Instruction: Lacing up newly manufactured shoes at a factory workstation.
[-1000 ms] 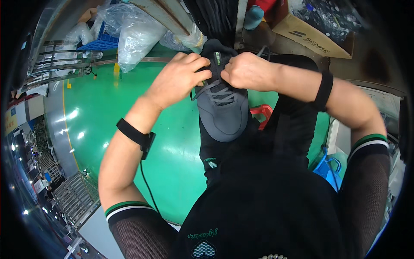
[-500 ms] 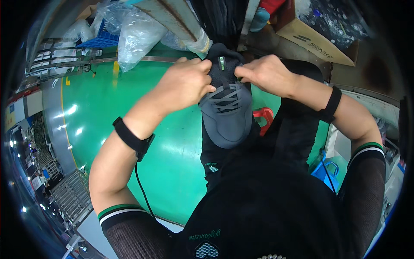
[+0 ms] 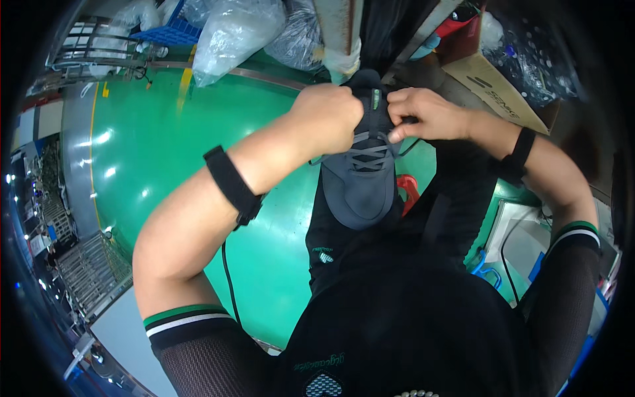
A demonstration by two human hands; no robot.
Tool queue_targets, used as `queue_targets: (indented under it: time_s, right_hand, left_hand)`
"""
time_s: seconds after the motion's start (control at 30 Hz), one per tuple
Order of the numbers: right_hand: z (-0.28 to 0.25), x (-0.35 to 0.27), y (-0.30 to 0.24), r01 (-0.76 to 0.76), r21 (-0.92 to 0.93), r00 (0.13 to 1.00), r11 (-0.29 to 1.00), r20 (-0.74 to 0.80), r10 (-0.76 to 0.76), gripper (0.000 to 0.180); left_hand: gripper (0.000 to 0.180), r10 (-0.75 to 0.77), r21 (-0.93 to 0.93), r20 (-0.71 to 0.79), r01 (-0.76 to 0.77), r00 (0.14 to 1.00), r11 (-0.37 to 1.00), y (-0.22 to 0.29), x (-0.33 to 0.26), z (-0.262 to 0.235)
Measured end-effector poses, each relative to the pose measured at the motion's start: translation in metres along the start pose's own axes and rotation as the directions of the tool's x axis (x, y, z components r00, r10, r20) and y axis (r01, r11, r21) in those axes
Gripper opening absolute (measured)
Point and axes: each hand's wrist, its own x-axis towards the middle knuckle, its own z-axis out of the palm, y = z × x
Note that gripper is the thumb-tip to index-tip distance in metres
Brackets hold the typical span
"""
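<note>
A dark grey lace-up shoe (image 3: 357,192) sits in front of me, toe toward my body and tongue pointing away. Grey laces (image 3: 369,157) cross over its upper part. My left hand (image 3: 329,120) is closed at the left side of the lacing, back of the hand up. A bit of lace shows below it, though the fingertips are hidden. On the right side, my right hand (image 3: 426,116) has its fingers curled and its thumb by the top eyelets. It pinches a dark lace, part of which loops below the hand. What supports the shoe cannot be made out.
Clear plastic bags (image 3: 238,36) and a blue crate (image 3: 169,30) are beyond the green floor (image 3: 165,145). At the far right stands a cardboard box (image 3: 493,86) with plastic-wrapped items. A red object (image 3: 408,192) shows beside the shoe, and a metal post (image 3: 336,26) rises behind it.
The scene has shifted rightward in view. My left hand has come across nearer the tongue, covering the shoe's left edge. My right hand has turned, and a lace loop now hangs below it.
</note>
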Motion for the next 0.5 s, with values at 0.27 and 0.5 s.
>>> queue_targets:
  time_s: [0.27, 0.5]
  right_hand:
    - [-0.004, 0.029, -0.031, -0.221, -0.278, 0.903, 0.935, 0.303, 0.303, 0.016]
    - [0.022, 0.011, -0.100, 0.284, 0.762, 0.811, 0.582, -0.514, 0.278, 0.017]
  left_hand:
    - [0.017, 0.176, -0.126, 0.303, -0.143, 0.937, 0.982, -0.028, -0.002, -0.016]
    - [0.017, 0.304, -0.088, -0.259, -0.335, 0.917, 0.938, -0.034, -0.037, 0.021]
